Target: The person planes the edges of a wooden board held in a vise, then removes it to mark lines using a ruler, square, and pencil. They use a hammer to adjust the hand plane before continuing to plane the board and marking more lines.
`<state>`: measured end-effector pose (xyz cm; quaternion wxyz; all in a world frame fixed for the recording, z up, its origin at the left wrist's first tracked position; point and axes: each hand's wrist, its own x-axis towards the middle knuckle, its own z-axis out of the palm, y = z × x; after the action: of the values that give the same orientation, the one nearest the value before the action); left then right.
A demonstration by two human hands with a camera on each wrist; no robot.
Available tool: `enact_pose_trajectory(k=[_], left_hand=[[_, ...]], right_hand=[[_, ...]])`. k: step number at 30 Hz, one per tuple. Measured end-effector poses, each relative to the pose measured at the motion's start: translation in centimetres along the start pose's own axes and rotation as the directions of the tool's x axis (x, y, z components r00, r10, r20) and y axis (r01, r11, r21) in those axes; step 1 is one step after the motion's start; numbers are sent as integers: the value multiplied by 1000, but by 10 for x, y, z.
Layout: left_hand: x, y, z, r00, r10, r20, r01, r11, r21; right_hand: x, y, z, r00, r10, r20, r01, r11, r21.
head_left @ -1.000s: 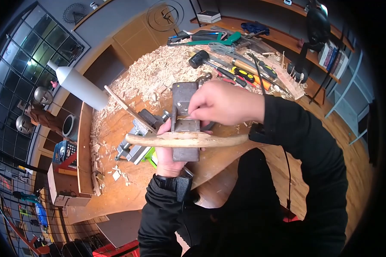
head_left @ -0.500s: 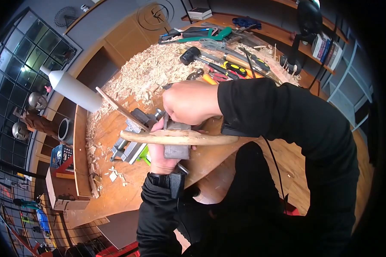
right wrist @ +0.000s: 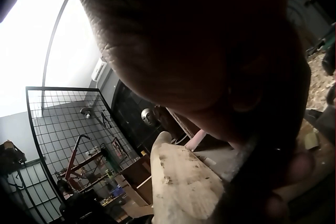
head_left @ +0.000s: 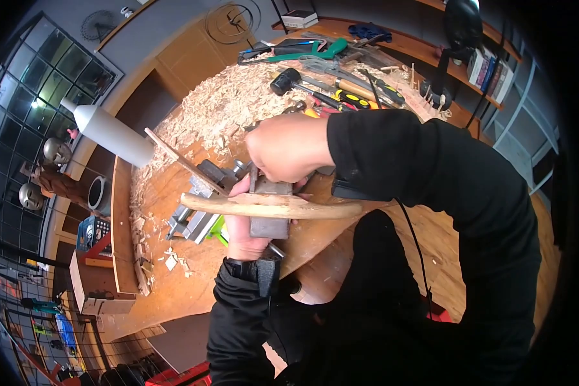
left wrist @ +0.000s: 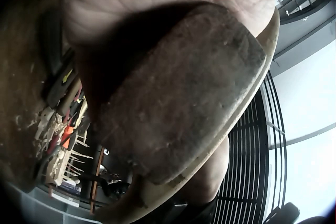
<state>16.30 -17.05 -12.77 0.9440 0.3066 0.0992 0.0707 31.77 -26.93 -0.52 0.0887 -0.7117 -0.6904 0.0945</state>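
Note:
A dark wooden hand plane (head_left: 269, 228) is held over the near part of the bench. My left hand (head_left: 243, 239) grips it from beneath, the palm against its underside in the left wrist view. Across its top runs a long, curved pale wooden bar (head_left: 271, 207) with a shaved patch at the middle. My right hand (head_left: 289, 147) is curled over the far part of the plane and covers its opening. In the right wrist view the bar (right wrist: 184, 187) lies just beside that hand, whose fingers are mostly in dark shadow.
A small vise (head_left: 196, 219) with a thin wooden strip (head_left: 180, 159) stands left of the plane. Wood shavings (head_left: 215, 96) are heaped behind. A black mallet (head_left: 285, 82), chisels and a green-handled saw (head_left: 331, 51) lie at the back. A white bottle-shaped object (head_left: 119, 132) stands left.
My right hand has moved from pinching inside the plane's opening to closing over its far part. The head view has shifted slightly. My left hand keeps its grip.

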Motion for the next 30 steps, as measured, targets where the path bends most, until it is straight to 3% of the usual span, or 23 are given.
enact_pose_trajectory(k=[4, 5, 8, 22, 24, 30], left_hand=[[1, -2, -1, 1000, 17, 1, -17, 1000, -23], [1, -1, -2, 999, 2, 43, -1, 999, -36], [2, 0, -4, 995, 7, 104, -4, 1000, -24], [0, 1, -6, 991, -48, 121, 57, 995, -76], [-1, 0, -3, 993, -73, 89, 81, 992, -94], [-1, -3, -6, 996, -64, 57, 69, 994, -88]], right_hand=[[-5, 14, 5, 998, -53, -30, 54, 998, 41], [-3, 16, 7, 1000, -11, 22, 9, 996, 91], [-11, 18, 7, 999, 31, -26, -24, 973, 231], [-14, 14, 14, 996, 45, -71, -34, 989, 141], [-18, 14, 17, 982, 28, -187, 24, 963, 268], [-15, 20, 23, 991, 25, -129, 10, 966, 260]])
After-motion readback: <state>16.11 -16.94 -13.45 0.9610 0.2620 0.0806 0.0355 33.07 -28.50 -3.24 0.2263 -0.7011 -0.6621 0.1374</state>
